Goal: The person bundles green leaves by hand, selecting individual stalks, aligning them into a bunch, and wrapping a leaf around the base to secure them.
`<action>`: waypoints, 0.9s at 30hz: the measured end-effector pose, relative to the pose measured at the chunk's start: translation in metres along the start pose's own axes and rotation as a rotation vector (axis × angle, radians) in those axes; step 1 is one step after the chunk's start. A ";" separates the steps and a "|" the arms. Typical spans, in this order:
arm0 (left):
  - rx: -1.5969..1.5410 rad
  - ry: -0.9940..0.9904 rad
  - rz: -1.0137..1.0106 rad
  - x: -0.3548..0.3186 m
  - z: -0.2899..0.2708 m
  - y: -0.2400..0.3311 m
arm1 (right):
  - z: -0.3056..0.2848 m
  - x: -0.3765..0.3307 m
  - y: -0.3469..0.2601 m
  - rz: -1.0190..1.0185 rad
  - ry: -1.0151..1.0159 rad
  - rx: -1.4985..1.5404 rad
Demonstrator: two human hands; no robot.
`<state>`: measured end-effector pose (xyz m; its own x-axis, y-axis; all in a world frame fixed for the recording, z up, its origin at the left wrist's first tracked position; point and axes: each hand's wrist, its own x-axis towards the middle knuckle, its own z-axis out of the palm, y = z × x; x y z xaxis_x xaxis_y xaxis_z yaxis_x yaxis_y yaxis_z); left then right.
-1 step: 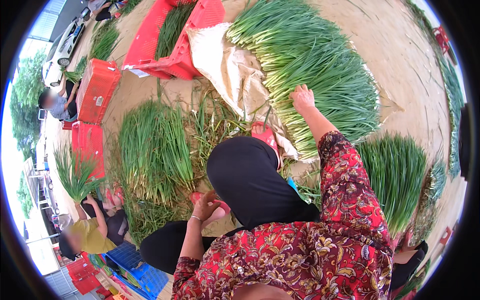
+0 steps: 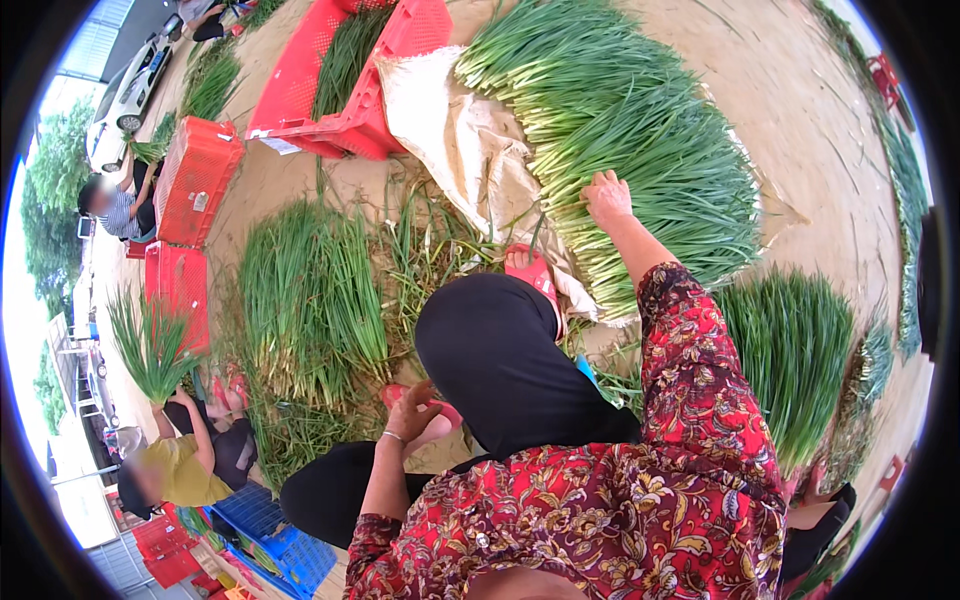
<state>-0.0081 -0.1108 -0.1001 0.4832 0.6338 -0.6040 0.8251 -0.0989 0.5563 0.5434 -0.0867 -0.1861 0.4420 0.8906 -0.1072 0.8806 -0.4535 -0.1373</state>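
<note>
A broad pile of long green chives (image 2: 640, 150) lies ahead of me, pale stalk ends toward the left. My right hand (image 2: 606, 200) reaches onto its left part, fingers bent and closed on some chives near the pale ends. What lies under the fingertips is partly hidden. A cream woven sack (image 2: 450, 130) spreads beside and under the pile. Low over my left leg, near a pink sandal, my left hand (image 2: 408, 412) hangs with nothing in it, thumb and fingers apart.
Another chive heap (image 2: 310, 290) lies to the left among loose trimmings (image 2: 420, 240). More chives (image 2: 790, 350) stand at my right. A red crate (image 2: 350, 135) sits at the far left. Another person (image 2: 185, 460) holds a bunch near a blue crate (image 2: 275, 535).
</note>
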 end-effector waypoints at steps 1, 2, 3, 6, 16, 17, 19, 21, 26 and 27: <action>-0.011 0.002 -0.019 -0.002 -0.002 0.002 | -0.003 -0.001 0.000 -0.029 0.046 0.009; -0.061 0.038 -0.011 -0.002 -0.009 0.002 | -0.007 -0.003 0.001 -0.056 0.093 0.018; -0.109 0.074 -0.001 0.000 -0.019 0.002 | -0.010 -0.005 0.002 -0.080 0.140 0.028; -0.258 0.216 0.011 0.010 -0.050 0.038 | -0.035 -0.010 0.015 -0.203 0.191 0.105; -0.509 0.575 0.543 0.027 -0.141 0.214 | -0.222 -0.032 -0.071 -0.540 0.631 0.478; -0.452 0.569 0.654 0.030 -0.143 0.234 | -0.240 -0.036 -0.089 -0.591 0.671 0.592; -0.479 0.550 0.729 0.035 -0.146 0.240 | -0.259 -0.043 -0.116 -0.631 0.633 0.694; -0.242 0.695 0.824 0.026 -0.151 0.282 | -0.279 -0.054 -0.155 -0.652 0.516 0.999; -0.308 0.726 0.845 0.021 -0.150 0.292 | -0.293 -0.069 -0.211 -0.661 0.160 1.342; -0.336 0.700 0.794 0.019 -0.152 0.284 | -0.289 -0.067 -0.218 -0.717 0.177 1.303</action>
<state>0.1905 -0.0107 0.1330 0.4800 0.7863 0.3890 0.1821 -0.5231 0.8326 0.3713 -0.0375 0.1357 0.0919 0.8802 0.4655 0.1896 0.4435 -0.8760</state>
